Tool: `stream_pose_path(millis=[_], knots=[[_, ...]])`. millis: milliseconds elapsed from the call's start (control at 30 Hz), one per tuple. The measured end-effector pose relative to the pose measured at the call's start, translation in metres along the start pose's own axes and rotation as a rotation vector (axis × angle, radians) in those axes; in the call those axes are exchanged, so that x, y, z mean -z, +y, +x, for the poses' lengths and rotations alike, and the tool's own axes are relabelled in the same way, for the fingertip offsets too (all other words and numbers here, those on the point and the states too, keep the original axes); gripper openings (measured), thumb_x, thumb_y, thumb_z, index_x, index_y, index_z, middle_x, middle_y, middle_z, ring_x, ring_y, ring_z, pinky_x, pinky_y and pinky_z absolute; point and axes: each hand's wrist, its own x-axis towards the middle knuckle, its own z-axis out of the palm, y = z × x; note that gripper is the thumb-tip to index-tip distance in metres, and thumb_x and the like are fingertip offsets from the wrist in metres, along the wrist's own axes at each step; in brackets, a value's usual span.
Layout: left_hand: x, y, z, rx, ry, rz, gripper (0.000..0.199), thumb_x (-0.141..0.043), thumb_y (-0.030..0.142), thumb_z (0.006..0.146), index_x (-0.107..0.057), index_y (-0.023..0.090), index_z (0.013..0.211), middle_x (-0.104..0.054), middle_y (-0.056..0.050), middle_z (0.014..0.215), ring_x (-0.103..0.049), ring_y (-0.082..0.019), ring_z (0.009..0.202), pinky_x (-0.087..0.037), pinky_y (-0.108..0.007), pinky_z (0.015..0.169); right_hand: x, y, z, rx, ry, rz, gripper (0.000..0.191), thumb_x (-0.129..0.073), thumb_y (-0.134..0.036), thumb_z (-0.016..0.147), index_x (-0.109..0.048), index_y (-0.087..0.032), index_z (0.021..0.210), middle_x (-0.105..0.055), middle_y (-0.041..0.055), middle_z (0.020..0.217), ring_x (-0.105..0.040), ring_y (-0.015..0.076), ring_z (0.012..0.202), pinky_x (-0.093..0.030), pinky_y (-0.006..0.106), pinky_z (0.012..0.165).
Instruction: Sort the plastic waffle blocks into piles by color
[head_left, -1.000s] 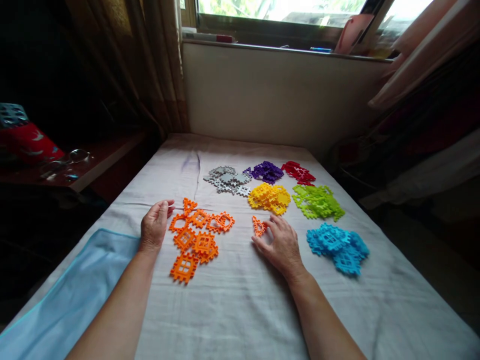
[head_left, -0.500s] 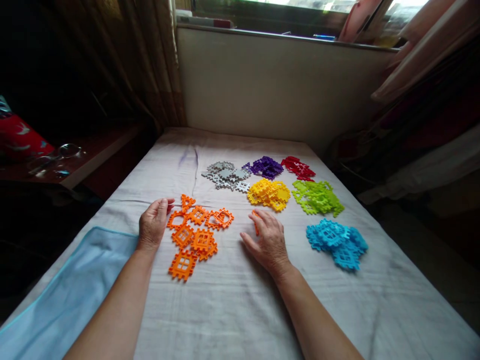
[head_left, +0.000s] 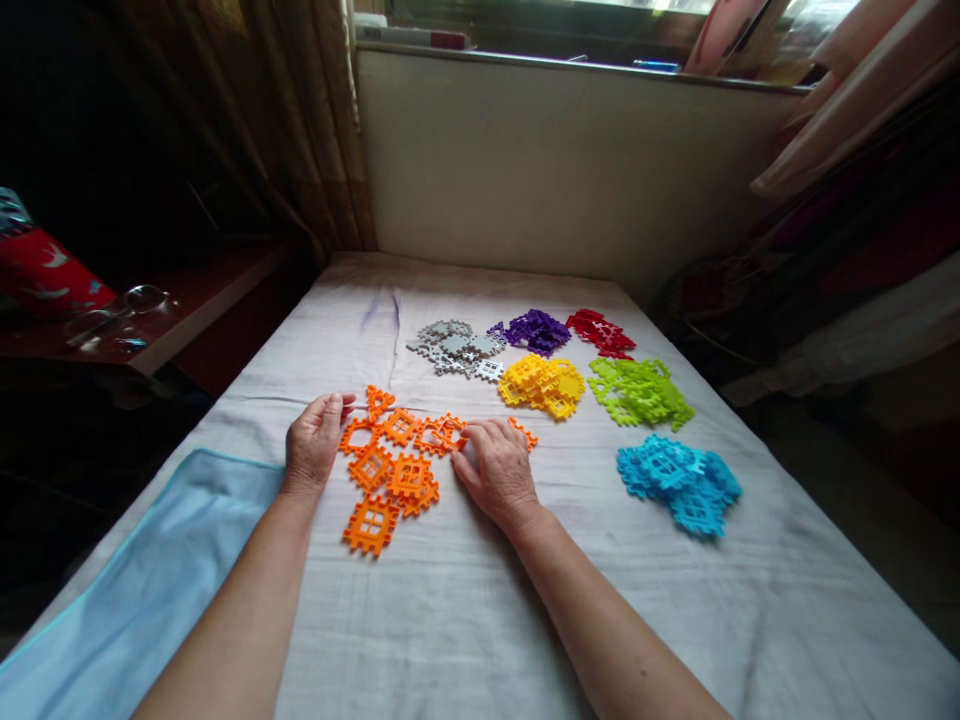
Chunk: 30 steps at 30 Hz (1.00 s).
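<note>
Several orange toothed building tiles (head_left: pixel 372 466) lie in a loose group, some square with window cutouts, one a small triangle (head_left: pixel 379 401). At the left edge of this group rests my left hand (head_left: pixel 315 445), fingers curled in and thumb close to them; whatever may be between them is hidden. My right hand (head_left: pixel 496 472) is at the group's right end, its fingertips closed on the edge of an orange tile (head_left: pixel 448 432). Just past its knuckles, a separate orange tile (head_left: pixel 523 433) lies on the sheet, partly covered from view by the hand.
Sorted piles of similar tiles lie beyond and to the right: grey (head_left: pixel 457 348), purple (head_left: pixel 537 331), red (head_left: pixel 602 333), yellow (head_left: pixel 541 385), lime green (head_left: pixel 642 392) and blue (head_left: pixel 679 484). A light blue cloth (head_left: pixel 187 560) covers the left side. Glasses (head_left: pixel 120 315) sit on a side table.
My right hand has moved left from the separate orange tile, which now lies flat on the sheet, to the tile at the group's right end. My left hand has barely moved.
</note>
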Motion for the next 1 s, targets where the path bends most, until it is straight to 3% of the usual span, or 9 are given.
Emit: stream_pose_path(millis=[133, 333, 467, 667, 867, 1000], knots=[[-0.001, 0.002, 0.0, 0.005, 0.003, -0.015, 0.052, -0.057, 0.066, 0.076, -0.07, 0.017, 0.089, -0.073, -0.008, 0.092, -0.069, -0.018, 0.083, -0.058, -0.032, 0.08, 0.01, 0.006, -0.013, 0.012, 0.1, 0.007, 0.021, -0.061, -0.029, 0.085, -0.064, -0.022, 0.105, -0.069, 0.0076, 0.115, -0.057, 0.0245, 0.111, -0.034, 0.039, 0.102], [-0.001, 0.002, 0.0, 0.02, 0.004, -0.025, 0.054, -0.059, 0.068, 0.074, -0.07, 0.017, 0.088, -0.073, -0.008, 0.091, -0.069, -0.017, 0.081, -0.058, -0.033, 0.08, 0.041, 0.042, -0.057, -0.123, 0.27, -0.122, 0.025, -0.057, -0.031, 0.086, -0.062, -0.021, 0.108, -0.069, 0.01, 0.114, -0.057, 0.0265, 0.11, -0.036, 0.04, 0.097], [-0.001, 0.002, 0.0, 0.006, -0.007, -0.007, 0.054, -0.057, 0.068, 0.075, -0.07, 0.017, 0.089, -0.073, -0.008, 0.09, -0.069, -0.018, 0.083, -0.058, -0.032, 0.081, 0.05, 0.055, -0.071, -0.189, 0.277, -0.167, 0.022, -0.057, -0.031, 0.084, -0.063, -0.021, 0.103, -0.07, 0.0093, 0.105, -0.058, 0.0265, 0.1, -0.038, 0.04, 0.091], [0.0, 0.0, 0.001, -0.023, -0.006, 0.004, 0.053, -0.056, 0.066, 0.077, -0.07, 0.016, 0.09, -0.073, -0.007, 0.089, -0.069, -0.017, 0.081, -0.058, -0.031, 0.078, 0.045, 0.058, -0.068, -0.223, 0.207, -0.191, 0.026, -0.058, -0.029, 0.08, -0.063, -0.021, 0.103, -0.068, 0.0093, 0.105, -0.058, 0.0263, 0.1, -0.039, 0.039, 0.088], [0.0, -0.005, 0.004, -0.038, -0.017, 0.012, 0.053, -0.055, 0.067, 0.077, -0.071, 0.018, 0.089, -0.073, -0.007, 0.088, -0.069, -0.017, 0.079, -0.057, -0.03, 0.075, 0.044, 0.043, -0.067, -0.118, 0.264, -0.167, 0.024, -0.06, -0.028, 0.081, -0.065, -0.021, 0.104, -0.066, 0.01, 0.113, -0.056, 0.0269, 0.107, -0.038, 0.041, 0.093], [0.0, -0.01, 0.005, -0.038, -0.018, 0.028, 0.053, -0.055, 0.067, 0.078, -0.071, 0.018, 0.089, -0.072, -0.006, 0.083, -0.069, -0.018, 0.078, -0.057, -0.029, 0.071, 0.034, 0.008, -0.065, 0.035, 0.155, -0.057, 0.024, -0.064, -0.028, 0.081, -0.065, -0.021, 0.104, -0.066, 0.0094, 0.114, -0.056, 0.0258, 0.108, -0.038, 0.04, 0.096]])
